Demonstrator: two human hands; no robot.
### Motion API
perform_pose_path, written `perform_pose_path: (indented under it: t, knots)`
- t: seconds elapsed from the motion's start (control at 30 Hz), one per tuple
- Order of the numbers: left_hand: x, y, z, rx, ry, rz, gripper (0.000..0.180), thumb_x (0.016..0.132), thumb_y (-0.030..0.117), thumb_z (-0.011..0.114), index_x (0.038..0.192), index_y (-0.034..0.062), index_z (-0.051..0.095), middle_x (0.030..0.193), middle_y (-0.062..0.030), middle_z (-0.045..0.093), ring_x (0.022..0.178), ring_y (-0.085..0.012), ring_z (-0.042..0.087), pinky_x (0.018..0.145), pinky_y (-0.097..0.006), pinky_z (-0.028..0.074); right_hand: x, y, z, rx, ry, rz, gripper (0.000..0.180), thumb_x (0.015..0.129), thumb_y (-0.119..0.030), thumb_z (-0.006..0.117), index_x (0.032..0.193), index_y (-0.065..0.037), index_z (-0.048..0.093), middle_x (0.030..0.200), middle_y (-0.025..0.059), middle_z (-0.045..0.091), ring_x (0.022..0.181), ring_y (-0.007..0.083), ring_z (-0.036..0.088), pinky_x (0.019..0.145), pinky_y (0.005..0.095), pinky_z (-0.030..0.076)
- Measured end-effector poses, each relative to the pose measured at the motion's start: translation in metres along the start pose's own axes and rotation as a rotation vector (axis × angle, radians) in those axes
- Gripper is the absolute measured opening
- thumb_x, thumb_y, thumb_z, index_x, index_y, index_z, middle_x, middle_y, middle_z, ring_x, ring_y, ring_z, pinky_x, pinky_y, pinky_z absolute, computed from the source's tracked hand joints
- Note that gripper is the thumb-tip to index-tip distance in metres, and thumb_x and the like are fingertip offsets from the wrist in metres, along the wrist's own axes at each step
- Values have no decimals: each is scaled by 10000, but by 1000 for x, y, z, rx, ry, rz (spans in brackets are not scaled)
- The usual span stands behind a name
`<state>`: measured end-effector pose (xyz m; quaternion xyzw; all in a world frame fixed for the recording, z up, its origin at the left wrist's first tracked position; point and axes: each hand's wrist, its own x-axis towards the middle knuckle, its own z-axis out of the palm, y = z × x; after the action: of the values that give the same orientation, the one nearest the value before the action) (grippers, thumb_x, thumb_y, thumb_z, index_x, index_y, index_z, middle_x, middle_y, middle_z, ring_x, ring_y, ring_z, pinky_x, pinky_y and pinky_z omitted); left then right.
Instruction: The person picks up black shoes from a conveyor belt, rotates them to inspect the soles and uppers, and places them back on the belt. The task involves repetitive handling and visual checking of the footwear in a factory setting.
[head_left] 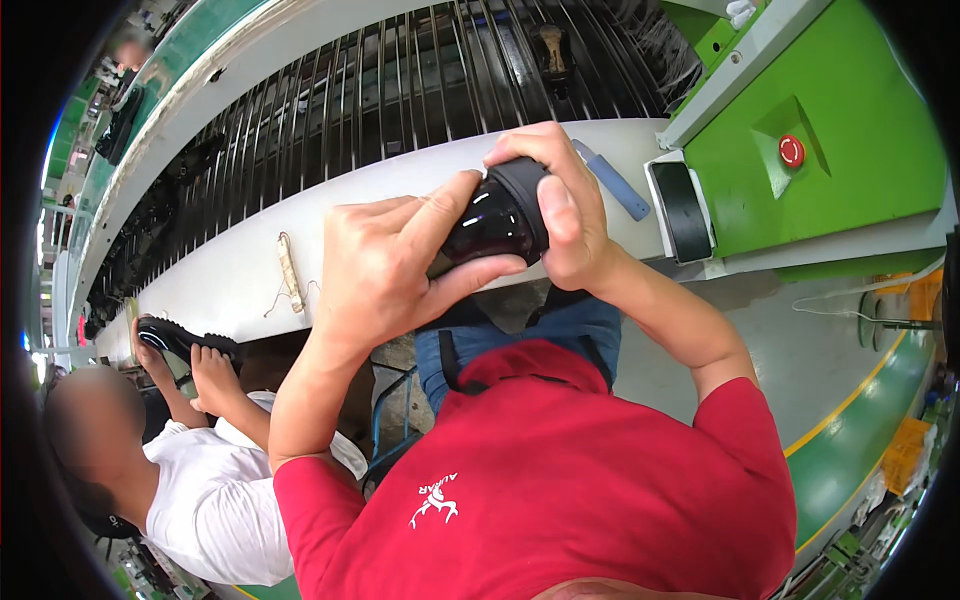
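Observation:
A glossy black shoe [490, 225] with a thick dark sole is held up in front of me, over the near edge of the white bench. From the left, my left hand [385, 255] grips it, fingertips on the shiny upper and thumb along its lower side. My right hand [568, 205] wraps the other end, fingers over the sole and thumb pressed on its near side. Both palms hide much of the shoe. Right of my right hand, a blue-handled tool [617, 187] lies on the bench.
Beyond the white bench [220, 260] runs a conveyor of metal rods [360, 100]. A cream bundle with strings [289, 272] and a phone [680, 210] lie on the bench. A green machine housing [850, 90] with a red button [791, 151] stands right. At left, a co-worker [220, 490] holds another black shoe [180, 337].

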<state>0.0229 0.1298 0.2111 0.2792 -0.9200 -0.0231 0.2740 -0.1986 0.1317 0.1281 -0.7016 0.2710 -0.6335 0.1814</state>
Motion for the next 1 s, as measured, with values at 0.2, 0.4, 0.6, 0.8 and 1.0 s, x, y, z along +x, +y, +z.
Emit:
perform_pose_path:
  t: [0.2, 0.4, 0.6, 0.8, 1.0]
  knots:
    - [-20, 10, 5, -88, 70, -79, 798, 680, 434, 997, 1296, -15, 761, 890, -129, 803, 717, -253, 765, 650, -344, 583, -8, -8, 5, -17, -26, -64, 410, 1066, -302, 490, 1251, 32, 638, 1168, 206, 660, 1024, 328, 653, 894, 434, 546]
    - [-61, -10, 23, -359, 251, -124, 798, 660, 361, 1014, 1332, 7, 769, 1043, -148, 827, 849, -275, 802, 755, -357, 630, -5, -1, 15, -34, -272, -199, 688, 967, -523, 757, 1382, 13, 641, 1248, 168, 674, 1089, 332, 652, 944, 444, 533]
    - [-124, -13, 20, -754, 103, -294, 765, 666, 195, 974, 1389, 43, 774, 1370, -190, 776, 1434, -390, 637, 1185, -483, 518, -4, 11, -14, -242, -699, 68, 1278, 593, -583, 1022, 1648, -97, 489, 1445, 169, 652, 1310, 370, 616, 1130, 485, 462]
    - [-158, -10, 44, -810, -11, -525, 562, 815, 10, 805, 1372, 82, 794, 1720, -270, 458, 1635, -433, 387, 1306, -516, 333, -44, 43, -12, -311, -642, 158, 896, 502, -425, 1058, 1306, -164, 760, 1176, 66, 670, 1131, 316, 631, 1020, 455, 498]
    - [-180, -3, 76, -948, 46, -599, 1107, 680, 288, 971, 1663, 81, 504, 1824, -222, 230, 1677, -397, 284, 1330, -507, 292, -62, 39, -10, -487, -512, -7, 889, 465, -389, 1047, 1279, -172, 766, 1160, 43, 671, 1091, 303, 630, 941, 450, 481]
